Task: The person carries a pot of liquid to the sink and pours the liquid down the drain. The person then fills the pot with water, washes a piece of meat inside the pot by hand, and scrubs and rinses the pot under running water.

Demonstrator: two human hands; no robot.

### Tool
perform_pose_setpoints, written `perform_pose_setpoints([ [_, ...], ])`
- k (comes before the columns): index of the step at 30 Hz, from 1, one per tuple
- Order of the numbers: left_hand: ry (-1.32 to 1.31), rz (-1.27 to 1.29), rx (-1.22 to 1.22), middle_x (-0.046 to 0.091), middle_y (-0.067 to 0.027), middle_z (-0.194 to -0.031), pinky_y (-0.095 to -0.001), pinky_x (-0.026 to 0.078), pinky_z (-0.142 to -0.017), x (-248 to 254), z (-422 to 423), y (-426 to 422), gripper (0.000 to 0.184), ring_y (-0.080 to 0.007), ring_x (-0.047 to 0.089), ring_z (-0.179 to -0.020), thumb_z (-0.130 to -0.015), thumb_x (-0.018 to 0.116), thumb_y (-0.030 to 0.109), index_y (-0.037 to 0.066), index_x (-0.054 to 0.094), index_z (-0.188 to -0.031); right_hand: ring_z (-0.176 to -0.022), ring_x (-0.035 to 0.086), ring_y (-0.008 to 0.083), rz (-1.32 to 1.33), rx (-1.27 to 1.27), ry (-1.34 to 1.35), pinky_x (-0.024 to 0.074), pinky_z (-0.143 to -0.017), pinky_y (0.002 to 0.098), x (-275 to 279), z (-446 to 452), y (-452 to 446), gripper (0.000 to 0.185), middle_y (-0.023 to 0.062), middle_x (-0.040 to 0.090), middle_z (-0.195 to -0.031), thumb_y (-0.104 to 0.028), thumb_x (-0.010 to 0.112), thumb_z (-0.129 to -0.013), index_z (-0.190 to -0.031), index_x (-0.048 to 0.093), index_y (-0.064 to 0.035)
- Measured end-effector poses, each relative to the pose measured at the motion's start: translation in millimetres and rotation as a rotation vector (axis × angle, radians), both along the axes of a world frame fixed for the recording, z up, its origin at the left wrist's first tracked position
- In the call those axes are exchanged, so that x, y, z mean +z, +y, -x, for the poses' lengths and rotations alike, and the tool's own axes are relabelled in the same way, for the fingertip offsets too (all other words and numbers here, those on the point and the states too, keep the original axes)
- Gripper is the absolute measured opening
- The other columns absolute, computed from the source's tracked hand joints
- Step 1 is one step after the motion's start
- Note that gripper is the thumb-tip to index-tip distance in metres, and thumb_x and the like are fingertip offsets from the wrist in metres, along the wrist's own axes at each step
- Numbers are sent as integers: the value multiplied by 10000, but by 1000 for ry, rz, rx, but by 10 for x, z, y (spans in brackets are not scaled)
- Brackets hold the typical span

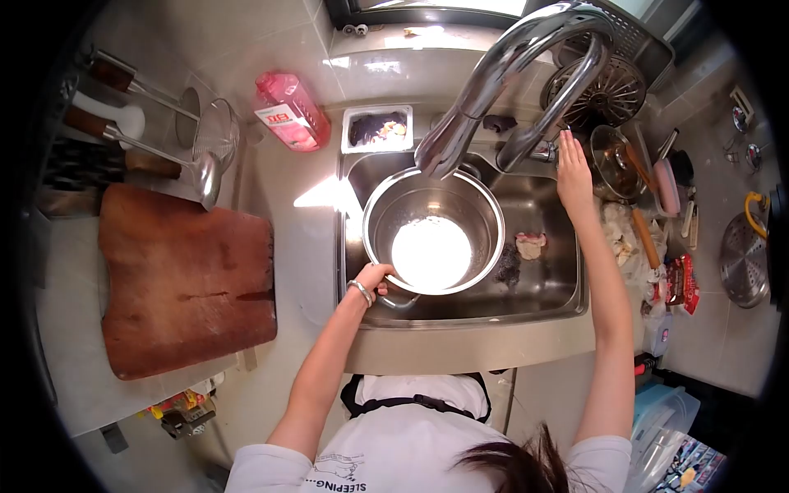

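Observation:
A large steel pot (376,238) stands in the left part of the sink (542,296), with bright glare covering much of its inside. My left hand (376,279) is closed on the pot's near-left edge, by its loop handle. My right hand (573,164) reaches to the right side of the chrome faucet (468,107), its fingers stretched out flat beside the lever end. Whether the palm touches the lever is hidden. The faucet's spout head hangs over the pot's far rim. On the sink floor to the right lies a small pale piece, perhaps meat (531,245), beside the dark drain (507,265).
A pink detergent bottle (292,112) and a white tray of scraps (376,129) are behind the sink. At left lie a wooden cutting board (189,279) and a ladle (205,177). A glass lid (616,162) and plastic bags (620,234) crowd the right side.

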State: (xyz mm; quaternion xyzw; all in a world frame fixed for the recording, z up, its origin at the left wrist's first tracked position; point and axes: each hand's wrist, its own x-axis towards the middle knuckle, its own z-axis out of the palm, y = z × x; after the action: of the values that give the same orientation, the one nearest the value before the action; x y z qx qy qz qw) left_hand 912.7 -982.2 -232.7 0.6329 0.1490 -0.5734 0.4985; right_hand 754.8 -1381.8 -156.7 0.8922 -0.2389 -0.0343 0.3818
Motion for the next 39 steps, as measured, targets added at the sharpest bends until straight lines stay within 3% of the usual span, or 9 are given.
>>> perform_pose_setpoints([
  [6,37,0,-9,434,5,-539,-191,203,-313,11,-27,63,131,-31,267,-348,-706,541,7,61,451,-627,-1319,207,236,-221,-91,-168,141,-1088,361,-11,87,53,558,136,274,-1398,-144,500,-761,-1270,375,49],
  [8,28,14,-27,438,3,-536,-191,203,-310,22,-56,67,134,-31,266,-343,-705,540,5,61,450,-622,-1256,323,261,-410,-157,-235,196,-1066,386,22,-62,414,421,163,395,-1308,-148,524,-745,-1121,518,40],
  [9,25,15,-24,439,3,-534,-192,202,-309,43,-54,74,136,-31,265,-342,-705,539,5,61,449,-620,-1108,475,297,-520,10,-487,331,-975,395,-43,-125,661,239,181,545,-1120,-172,548,-733,-875,624,4],
  [12,30,16,-20,442,2,-530,-195,201,-304,65,-46,82,143,-29,262,-339,-706,538,8,62,446,-611,-628,588,249,-1215,85,-890,469,-602,355,-115,-595,1543,213,73,632,-731,-268,567,-779,-731,665,-85],
  [15,37,17,-31,525,-107,-565,-198,210,-304,-11,-66,117,62,-41,270,-332,-713,518,23,32,473,-671,-458,471,89,-2501,-300,-1175,346,-416,212,-597,-1195,2088,287,40,562,-605,-292,506,-855,-738,586,-42],
  [17,37,7,-49,533,-111,-565,-196,210,-303,-35,-66,119,60,-41,269,-331,-714,518,25,32,476,-672,-374,291,49,-2729,-546,-1566,194,-350,204,-577,-1464,2340,315,-17,405,-515,-322,477,-886,-679,492,-86],
  [23,7,-26,-68,430,5,-508,-196,199,-307,45,-32,34,154,-33,260,-335,-722,532,21,73,445,-607,-356,180,55,-2881,-766,-1567,122,-341,217,-694,-1771,2348,386,-71,229,-470,-343,464,-893,-581,326,-162],
  [37,-257,-160,-350,411,-12,-495,-229,238,-310,-292,-568,-236,175,-92,335,-343,-700,553,69,73,432,-573,-384,269,46,-2588,-521,-1187,176,-377,222,-651,-1487,2261,387,-54,375,-488,-396,491,-870,-597,432,-128],
  [39,-603,-246,-498,539,-109,-577,-330,420,-452,-643,-758,-223,153,-215,533,-502,-689,554,130,-18,544,-723,-380,267,42,-2639,-558,-1244,174,-368,217,-748,-1483,2304,374,-52,382,-494,-388,500,-866,-606,444,-125],
])
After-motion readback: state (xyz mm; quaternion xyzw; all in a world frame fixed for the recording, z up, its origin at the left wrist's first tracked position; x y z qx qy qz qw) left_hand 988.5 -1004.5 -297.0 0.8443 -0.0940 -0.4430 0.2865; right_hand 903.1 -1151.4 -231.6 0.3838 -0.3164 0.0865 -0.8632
